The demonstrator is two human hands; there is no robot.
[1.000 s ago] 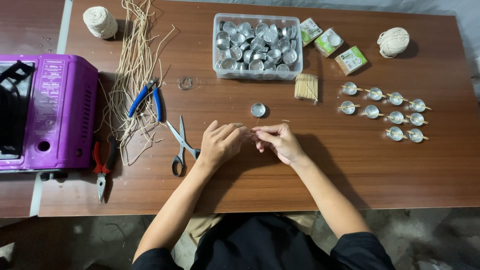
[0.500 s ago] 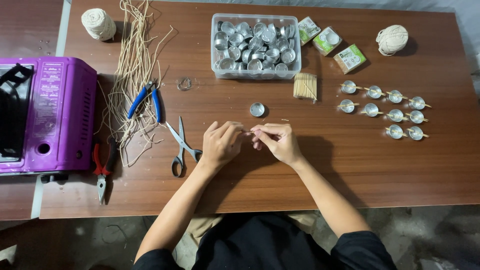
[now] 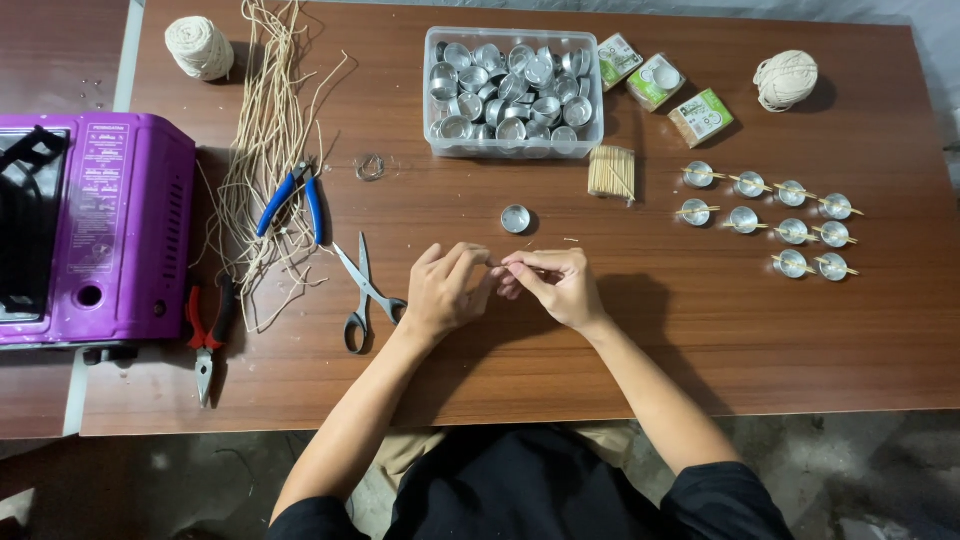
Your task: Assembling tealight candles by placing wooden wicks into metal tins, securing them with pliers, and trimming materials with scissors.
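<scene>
Over the smooth brown wooden counter (image 3: 300,380), the left hand (image 3: 445,292) and right hand (image 3: 555,285) meet, fingers pinched together on something too small to make out. A round shiny metal cup (image 3: 516,218) sits just beyond them. Farther back, a clear plastic tub (image 3: 514,147) is heaped with more metal cups.

- Both forearms are seen bare, reaching up from the lower edge of the view and converging toward the middle.
- The left hand (image 3: 447,290) is held palm down, knuckles up, with the fingers curled inward and the fingertips turned toward the other hand.
- The right hand (image 3: 555,285) is held likewise, the wrist bent slightly, the fingers gathered into a pinching grip at the tips.
- The fingertips of the two hands are brought together, touching or very nearly so; what is pinched between them is too small to be made out.
- Black sleeves are seen at the upper arms, near the elbows.
</scene>
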